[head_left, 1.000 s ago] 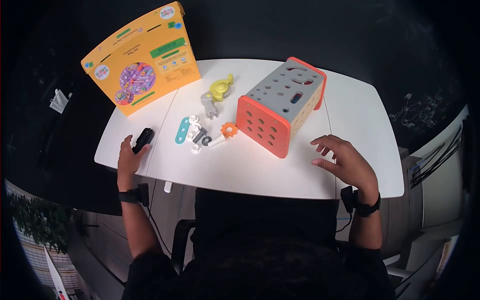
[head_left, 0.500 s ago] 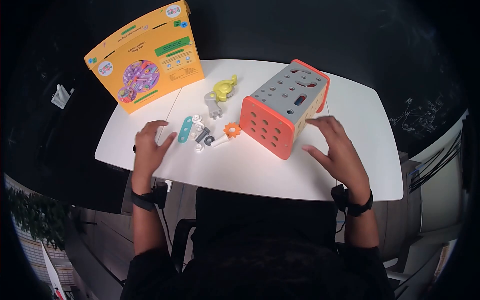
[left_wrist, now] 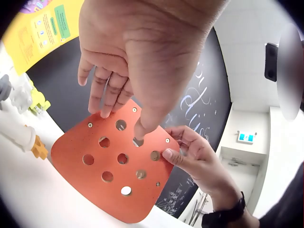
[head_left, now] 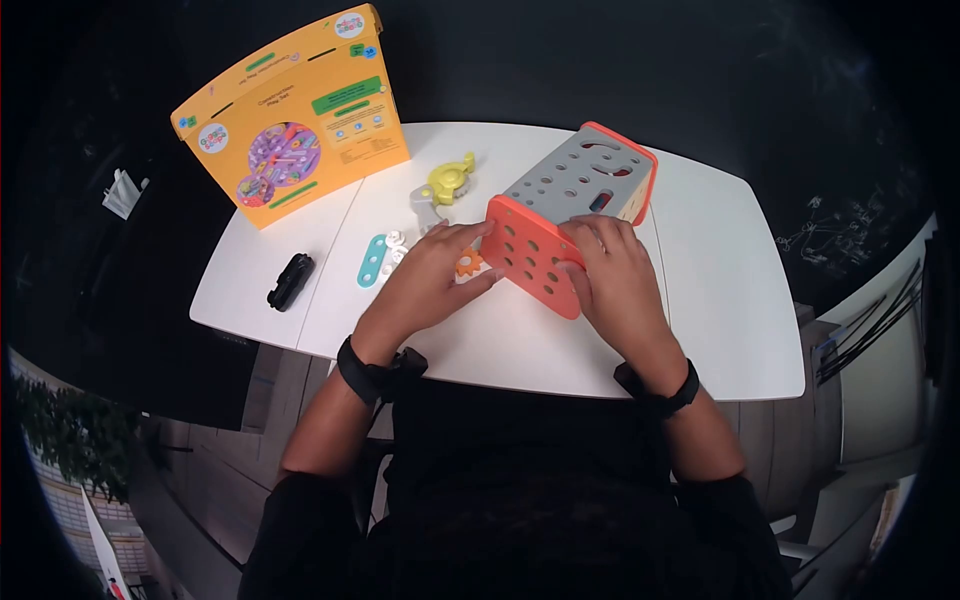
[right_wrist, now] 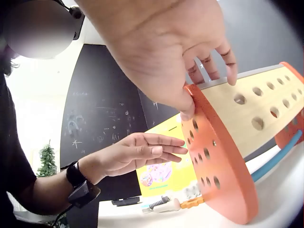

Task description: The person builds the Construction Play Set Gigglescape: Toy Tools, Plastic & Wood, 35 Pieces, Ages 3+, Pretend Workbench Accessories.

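Note:
A toy workbench [head_left: 573, 172] with a grey perforated top, wooden sides and orange end panels stands on the table. My right hand [head_left: 622, 285] grips the upper corner of its near orange panel [left_wrist: 124, 175]; the thumb lies on the outer face, the fingers reach over the top. From the other side my left hand [head_left: 425, 285] comes in, fingers extended toward the panel's left edge and thumb apart from them. Behind the left hand lie an orange gear [head_left: 470, 273], a turquoise strip with holes [head_left: 371, 261] and white nuts [head_left: 395, 240], partly hidden.
A yellow play-set box [head_left: 335, 120] stands at the table's back left. A yellow-and-grey toy piece [head_left: 448, 182] lies between box and workbench. Near the left front edge lies a black object [head_left: 290, 282]. A dark chalkboard wall [head_left: 520, 60] rises behind the table.
My left hand has moved right, from the black object past the small parts to the orange panel. My right hand has moved left and taken hold of the panel's corner.

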`<act>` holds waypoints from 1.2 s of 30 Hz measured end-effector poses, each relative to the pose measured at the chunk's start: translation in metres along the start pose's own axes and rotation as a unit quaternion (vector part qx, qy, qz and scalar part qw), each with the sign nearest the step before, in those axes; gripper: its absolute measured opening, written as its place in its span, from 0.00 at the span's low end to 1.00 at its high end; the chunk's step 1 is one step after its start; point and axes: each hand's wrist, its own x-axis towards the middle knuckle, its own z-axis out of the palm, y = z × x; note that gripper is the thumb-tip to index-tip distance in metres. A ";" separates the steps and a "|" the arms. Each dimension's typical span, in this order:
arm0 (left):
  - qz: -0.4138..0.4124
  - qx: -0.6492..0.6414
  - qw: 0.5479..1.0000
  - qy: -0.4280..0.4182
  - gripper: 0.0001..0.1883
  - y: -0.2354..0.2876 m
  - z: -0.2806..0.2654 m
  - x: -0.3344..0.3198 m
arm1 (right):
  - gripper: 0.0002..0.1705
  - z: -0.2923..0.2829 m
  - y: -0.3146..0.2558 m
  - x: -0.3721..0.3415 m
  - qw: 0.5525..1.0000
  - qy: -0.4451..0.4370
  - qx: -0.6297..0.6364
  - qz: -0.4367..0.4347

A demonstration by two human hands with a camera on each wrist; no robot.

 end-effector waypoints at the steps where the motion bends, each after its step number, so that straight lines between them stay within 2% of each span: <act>1: 0.000 -0.001 1.000 0.000 0.28 -0.003 0.004 0.002 | 0.26 0.001 -0.001 -0.001 1.000 0.010 0.012 0.005; 4: 0.003 -0.012 1.000 0.010 0.27 -0.009 0.012 0.005 | 0.25 0.000 -0.003 -0.004 0.999 0.022 0.005 0.023; 10: -0.053 -0.033 0.998 0.024 0.27 -0.001 0.008 0.011 | 0.24 -0.002 0.001 -0.011 0.998 0.037 0.034 0.049; 13: -0.057 -0.068 0.996 0.015 0.30 0.005 0.014 0.011 | 0.23 0.002 0.003 -0.013 0.997 0.071 0.014 0.025; 16: -0.035 -0.107 0.993 0.030 0.36 0.013 0.023 0.013 | 0.23 0.012 -0.002 -0.016 0.994 0.093 0.024 0.044; 21: -0.104 -0.099 0.989 0.021 0.41 0.013 0.037 0.017 | 0.24 0.011 -0.019 -0.009 0.994 0.088 0.007 0.070; 24: -0.071 -0.068 0.994 0.042 0.42 0.006 0.046 0.017 | 0.24 0.014 -0.032 -0.009 0.994 0.090 0.009 0.069; 26: -0.080 -0.090 0.992 0.039 0.45 0.007 0.047 0.019 | 0.25 0.017 -0.040 -0.011 0.994 0.089 0.014 0.062; 28: -0.089 -0.111 0.989 0.032 0.48 0.008 0.049 0.021 | 0.28 0.021 -0.045 -0.014 0.993 0.095 0.066 0.007; 29: -0.084 -0.162 0.983 0.035 0.48 0.009 0.051 0.021 | 0.32 0.021 -0.048 -0.017 0.995 0.058 0.085 0.007; 30: -0.079 -0.211 0.973 0.039 0.49 0.008 0.052 0.022 | 0.32 0.022 -0.047 -0.017 0.995 0.058 0.085 0.008; 34: -0.082 -0.188 0.978 0.030 0.50 -0.012 0.048 0.039 | 0.33 0.016 -0.040 -0.016 0.993 0.062 0.098 0.033; 36: -0.038 -0.151 0.987 0.038 0.54 -0.018 0.041 0.049 | 0.33 0.006 -0.031 -0.014 0.992 0.061 0.098 0.055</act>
